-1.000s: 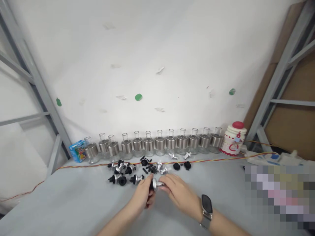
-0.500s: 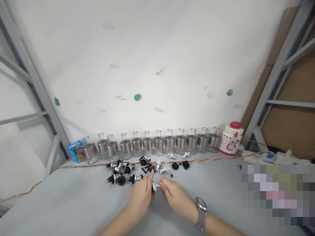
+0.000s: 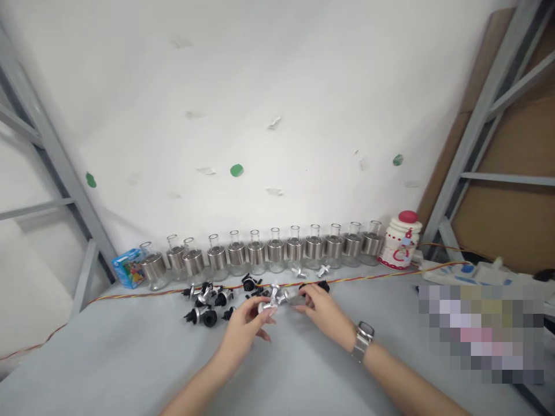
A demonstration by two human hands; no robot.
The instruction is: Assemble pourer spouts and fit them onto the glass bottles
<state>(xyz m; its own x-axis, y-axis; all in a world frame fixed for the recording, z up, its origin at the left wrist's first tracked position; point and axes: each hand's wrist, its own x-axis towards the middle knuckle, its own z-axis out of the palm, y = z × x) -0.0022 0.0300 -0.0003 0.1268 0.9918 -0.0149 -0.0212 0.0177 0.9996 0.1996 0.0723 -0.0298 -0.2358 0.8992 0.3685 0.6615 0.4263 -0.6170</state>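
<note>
My left hand (image 3: 247,323) is at the front of a loose heap of parts, its thumb and fingers curled around a silver pourer stopper (image 3: 265,308). Silver lever pieces (image 3: 274,292) lie just behind its fingertips. To the right, my right hand (image 3: 324,311) reaches over the parts with thumb and index finger apart. A black round cap (image 3: 303,287) is at its fingertips, mostly covered by them. Another black cap (image 3: 324,285) shows just behind the hand. Several silver-and-black stoppers (image 3: 197,315) lie left of my left hand.
Several glass bottles with steel sleeves (image 3: 215,255) stand in a row along the wall. A blue box (image 3: 129,268) is at the left end, a white jar with a red lid (image 3: 399,242) at the right. A twisted red-yellow wire (image 3: 368,278) crosses the grey table (image 3: 130,352).
My hands have moved apart. The right hand has let go of the silver part and shifted right to the black caps, while the left keeps the stopper and has turned.
</note>
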